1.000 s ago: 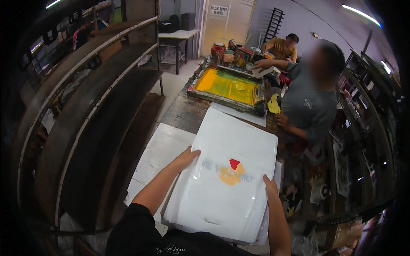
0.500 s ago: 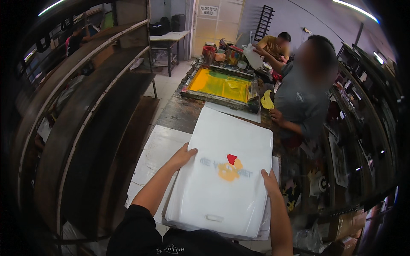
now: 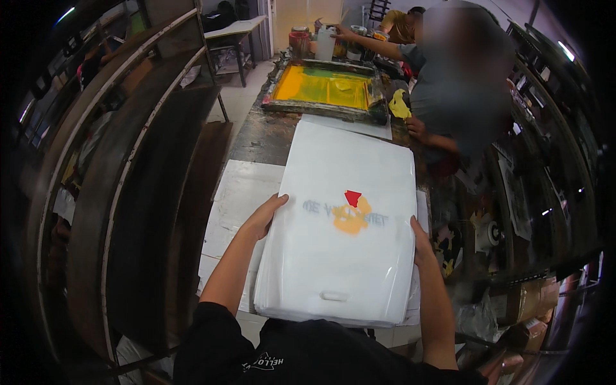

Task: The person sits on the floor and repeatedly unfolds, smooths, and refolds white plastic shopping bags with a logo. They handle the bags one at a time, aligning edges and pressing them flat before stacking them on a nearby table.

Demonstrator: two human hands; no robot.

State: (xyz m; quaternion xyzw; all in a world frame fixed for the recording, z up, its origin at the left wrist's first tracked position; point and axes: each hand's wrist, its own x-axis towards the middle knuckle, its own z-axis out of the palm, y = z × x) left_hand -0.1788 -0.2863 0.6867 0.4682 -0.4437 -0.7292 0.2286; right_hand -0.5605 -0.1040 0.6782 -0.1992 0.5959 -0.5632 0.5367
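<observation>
A thick stack of white plastic bags [image 3: 333, 269] lies in front of me. Its top bag shows a red and pale orange print, a cut-out handle slot at the near end, and faint mirrored lettering showing through. My left hand [image 3: 268, 217] grips the left edge of the stack, with its thumb along the rim. Against the right edge, my right hand [image 3: 420, 242] holds the stack from the other side. Most fingers of both hands are hidden beside or beneath the bags.
Beyond the stack lies a framed printing screen [image 3: 321, 86] smeared with yellow and green ink. At the right, a co-worker [image 3: 449, 96] holds a yellow-stained piece [image 3: 399, 104] and reaches to a whitish jug [image 3: 326, 43]. Dark shelving [image 3: 147, 173] stands left; cardboard boxes [image 3: 526, 301] sit lower right.
My hands have loosened slightly outward along the stack's edges; the view has tipped lower. The co-worker has put a hand on the jug, where a pale translucent thing was held before.
</observation>
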